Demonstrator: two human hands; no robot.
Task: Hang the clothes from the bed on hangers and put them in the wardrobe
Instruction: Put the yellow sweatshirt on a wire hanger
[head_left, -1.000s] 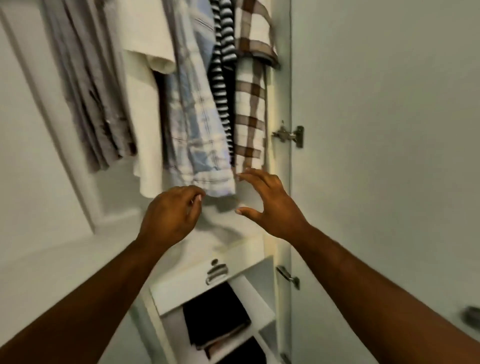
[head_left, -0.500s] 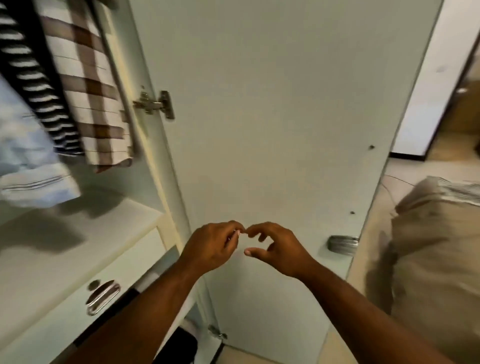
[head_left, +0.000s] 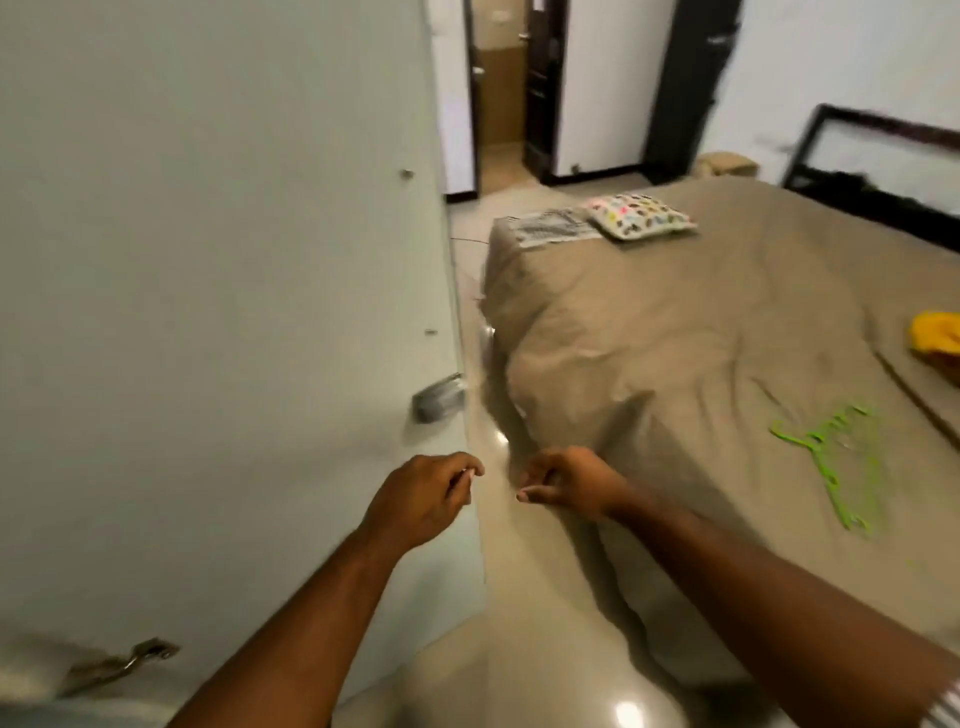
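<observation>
Hands come first: the left hand (head_left: 426, 493) and the right hand (head_left: 566, 480) hang side by side over the floor just off the near corner of the bed (head_left: 675, 338). They are close together but not touching, and both have loosely curled fingers with nothing in them. Across the strip of floor from the bed stands the open wardrobe door (head_left: 208, 260).

On the bed, beyond the near corner, a thin green hanger (head_left: 841, 462) lies flat on the brown cover. Farther along the bed is a crumpled yellow garment (head_left: 937, 338), cut off by the frame edge, so its kind cannot be told. The two lie apart.

The step in hand looks like fetching the next piece, and it should go well with one hand for each thing. The hanger is best lifted by its hook or neck, since it looks light and springy. The garment wants shaking out first — bunched cloth hides the neck opening. Spreading it on the bed beside the hanger lets the shoulders seat evenly before the carry.

At the far end of the bed sit a patterned pillow (head_left: 641, 215) and a flat striped cloth (head_left: 553, 228) — whether that is clothing is unclear.
</observation>
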